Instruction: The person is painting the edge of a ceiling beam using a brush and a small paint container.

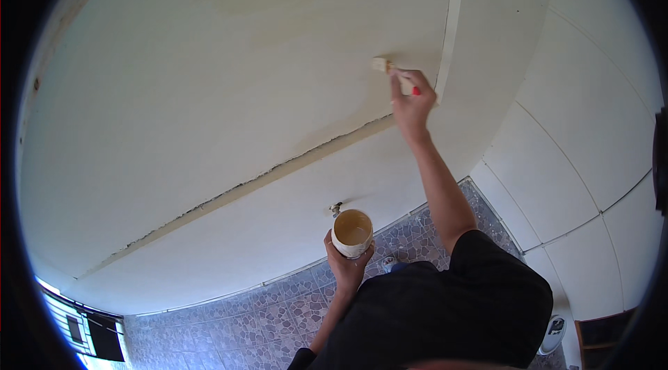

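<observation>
As right fingers (pixel 395 87) grip it, the paintbrush (pixel 388 67) slants, bristles (pixel 379 64) up-left

Smooth matt wall (pixel 209 92), rough seam (pixel 240 188), bristled brush (pixel 380 64), matt cloth shirt (pixel 445 314)

**Indoors, in a tiled room where painting is under way**

You are standing in a room inside a building; whether it belongs to a home or a business, this view does not tell you. The large pale wall (pixel 209 92) before you carries darker, damp-looking patches, and the brush (pixel 381 63) against it and your tub of pale paint (pixel 353 232) show decorating work. Low on it you have what looks like a metal tap (pixel 336 208). Stone-patterned tiles (pixel 240 314) cover your floor. To your right stands a panelled wall (pixel 577 140), with wooden shelving (pixel 597 347) near; at left, daylight shows through a barred opening (pixel 73 323).
</observation>
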A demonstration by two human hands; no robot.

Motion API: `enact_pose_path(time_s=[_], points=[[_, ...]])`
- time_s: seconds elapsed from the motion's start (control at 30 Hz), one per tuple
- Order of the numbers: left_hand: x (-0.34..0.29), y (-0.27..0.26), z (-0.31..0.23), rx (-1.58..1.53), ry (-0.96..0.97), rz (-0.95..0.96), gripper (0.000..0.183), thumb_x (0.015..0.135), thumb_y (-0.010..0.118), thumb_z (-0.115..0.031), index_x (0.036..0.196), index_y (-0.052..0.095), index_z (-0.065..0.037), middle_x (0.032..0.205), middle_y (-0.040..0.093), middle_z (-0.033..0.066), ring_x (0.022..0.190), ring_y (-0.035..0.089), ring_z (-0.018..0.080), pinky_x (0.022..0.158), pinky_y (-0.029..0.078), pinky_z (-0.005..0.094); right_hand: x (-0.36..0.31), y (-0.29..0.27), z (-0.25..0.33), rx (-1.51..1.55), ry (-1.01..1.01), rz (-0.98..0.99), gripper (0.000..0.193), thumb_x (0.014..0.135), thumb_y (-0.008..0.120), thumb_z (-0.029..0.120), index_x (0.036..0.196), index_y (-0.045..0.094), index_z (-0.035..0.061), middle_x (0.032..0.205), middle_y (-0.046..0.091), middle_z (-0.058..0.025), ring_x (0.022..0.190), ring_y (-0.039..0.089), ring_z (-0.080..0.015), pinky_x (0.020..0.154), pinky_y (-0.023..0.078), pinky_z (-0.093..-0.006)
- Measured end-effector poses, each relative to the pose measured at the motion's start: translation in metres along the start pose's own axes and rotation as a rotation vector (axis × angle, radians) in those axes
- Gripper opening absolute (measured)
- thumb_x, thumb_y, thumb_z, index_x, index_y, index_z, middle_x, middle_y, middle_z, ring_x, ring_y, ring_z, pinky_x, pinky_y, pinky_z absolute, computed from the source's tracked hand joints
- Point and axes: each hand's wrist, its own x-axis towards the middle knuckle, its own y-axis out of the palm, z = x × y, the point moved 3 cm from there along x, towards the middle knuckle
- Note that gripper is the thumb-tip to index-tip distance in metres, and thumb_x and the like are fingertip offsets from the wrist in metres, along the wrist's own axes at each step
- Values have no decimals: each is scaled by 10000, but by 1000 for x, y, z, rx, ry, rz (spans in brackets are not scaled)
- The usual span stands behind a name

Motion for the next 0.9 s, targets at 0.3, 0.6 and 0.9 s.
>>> enact_pose_path(time_s=[0.3, 0.6, 0.9], points=[[8, 7, -6, -5, 4, 17, 891, 733, 972, -178, 1425, 447, 17, 1262, 634, 195, 1165, 666, 313, 997, 536, 434, -29, -95, 42, 324, 791, 430, 123, 961, 786, 62, 972, 721, -42, 821, 744, -135, 723, 715, -137, 662, 584, -260], [18, 35, -10, 44, 125, 103, 936, 686, 978, -128, 1451, 454, -4, 1344, 595, 201, 1245, 625, 372, 1067, 499, 472, -42, -127, 101, 423, 866, 828, 81, 950, 775, 8, 949, 721, -53, 857, 757, -126, 742, 738, -154, 661, 604, -278], [19, 39, -19, 117, 180, 71, 1037, 621, 1020, -128, 1471, 439, -13, 1405, 560, 208, 1269, 605, 409, 1069, 505, 493, -58, -126, 123, 90, 681, 970, 89, 925, 807, 34, 934, 758, -39, 818, 757, -96, 692, 708, -125, 636, 560, -262]])
